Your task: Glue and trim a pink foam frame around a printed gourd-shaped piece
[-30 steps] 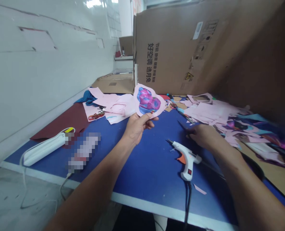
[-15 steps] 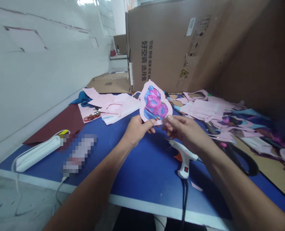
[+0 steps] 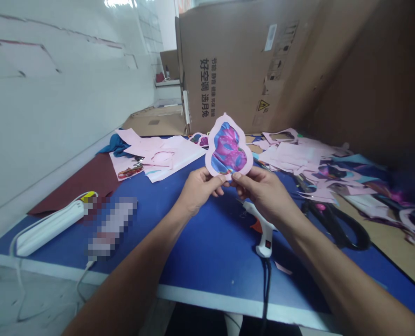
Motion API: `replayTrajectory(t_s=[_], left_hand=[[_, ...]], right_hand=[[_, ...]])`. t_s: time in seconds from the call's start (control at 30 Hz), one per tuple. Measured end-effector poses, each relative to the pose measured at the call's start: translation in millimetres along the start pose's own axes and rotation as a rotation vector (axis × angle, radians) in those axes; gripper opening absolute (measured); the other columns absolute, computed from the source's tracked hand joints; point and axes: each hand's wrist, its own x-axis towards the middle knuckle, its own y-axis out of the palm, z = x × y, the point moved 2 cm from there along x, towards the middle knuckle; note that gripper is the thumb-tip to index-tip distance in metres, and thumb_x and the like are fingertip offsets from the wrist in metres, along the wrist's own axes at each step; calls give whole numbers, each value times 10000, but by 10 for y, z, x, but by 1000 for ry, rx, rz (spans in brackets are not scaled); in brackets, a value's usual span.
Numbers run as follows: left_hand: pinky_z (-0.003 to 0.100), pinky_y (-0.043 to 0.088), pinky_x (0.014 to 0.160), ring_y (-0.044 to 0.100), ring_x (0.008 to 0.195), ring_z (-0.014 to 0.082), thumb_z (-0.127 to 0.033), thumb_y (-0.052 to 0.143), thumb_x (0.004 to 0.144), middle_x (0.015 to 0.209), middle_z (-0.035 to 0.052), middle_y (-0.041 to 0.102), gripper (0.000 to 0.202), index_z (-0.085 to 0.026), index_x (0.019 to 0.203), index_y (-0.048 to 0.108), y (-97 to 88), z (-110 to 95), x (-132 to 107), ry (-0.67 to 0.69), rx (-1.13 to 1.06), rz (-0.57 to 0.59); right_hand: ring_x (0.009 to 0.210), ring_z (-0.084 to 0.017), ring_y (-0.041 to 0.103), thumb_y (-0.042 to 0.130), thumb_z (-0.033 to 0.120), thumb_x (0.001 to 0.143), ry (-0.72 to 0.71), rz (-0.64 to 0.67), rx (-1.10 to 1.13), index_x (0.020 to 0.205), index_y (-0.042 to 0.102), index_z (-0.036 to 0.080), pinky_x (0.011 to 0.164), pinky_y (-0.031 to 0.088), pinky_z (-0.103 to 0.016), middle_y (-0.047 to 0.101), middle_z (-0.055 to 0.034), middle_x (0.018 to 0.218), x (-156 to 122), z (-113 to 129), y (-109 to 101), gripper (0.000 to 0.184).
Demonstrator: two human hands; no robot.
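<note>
A cutout [image 3: 224, 148] is held between the left hand [image 3: 198, 190] and the right hand [image 3: 265, 192], above a table [image 3: 196, 261] and in front of a carton [image 3: 242, 60]. A glue gun [image 3: 264, 243] lies on the table beneath the right hand, its cord [image 3: 265, 280] crossing the near edge. Scissors [image 3: 363, 233] rest right of the right forearm, with scraps [image 3: 291, 156] spread behind them. Left of the cutout, paper [image 3: 184, 151] lies toward the back, a cloth [image 3: 114, 145] beside it; nearer come a sheet [image 3: 77, 184] and, before that, a power strip [image 3: 49, 229]. A wall [image 3: 70, 107] runs along the left.
</note>
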Motion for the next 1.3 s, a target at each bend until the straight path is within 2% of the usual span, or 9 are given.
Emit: replayTrajectory(t_s=[0.1,0.37,0.77,1.03,1.3], left_hand=[[243,507,573,635,577,116,-414,842,774,766,51,776,302,-144,889,774,13,13,2,1,21,-14],[237,510,562,639,568,114,-368,835,793,749,41,758,242,-145,851,764,27,13,-8,-11,34,-13],[235,499,556,625,553,111,-344,811,788,701,33,735,209,-153,784,727,20,33,6,-10,62,-83],[237,497,562,625,556,111,-351,812,795,707,35,735,214,-154,789,728,22,31,4,-14,81,-68],[235,487,557,640,567,117,-352,793,808,724,42,751,212,-150,835,735,9,13,-9,-20,37,-51]], right_hand=[[576,-134,549,940,491,781,15,1,16,846,798,201,553,440,-281,676,4,669,-4,-16,8,329],[569,-127,541,931,480,744,40,-21,11,813,797,180,529,405,-281,733,-39,734,-2,-40,43,336],[597,-129,562,936,431,738,65,56,65,864,807,193,546,423,-275,747,-20,763,-8,-44,57,299],[602,-132,558,909,430,778,54,53,38,864,808,191,553,424,-283,755,-28,778,3,-75,54,274],[600,-128,556,929,407,750,76,48,86,869,810,191,546,414,-274,756,-28,781,-15,-60,49,273]])
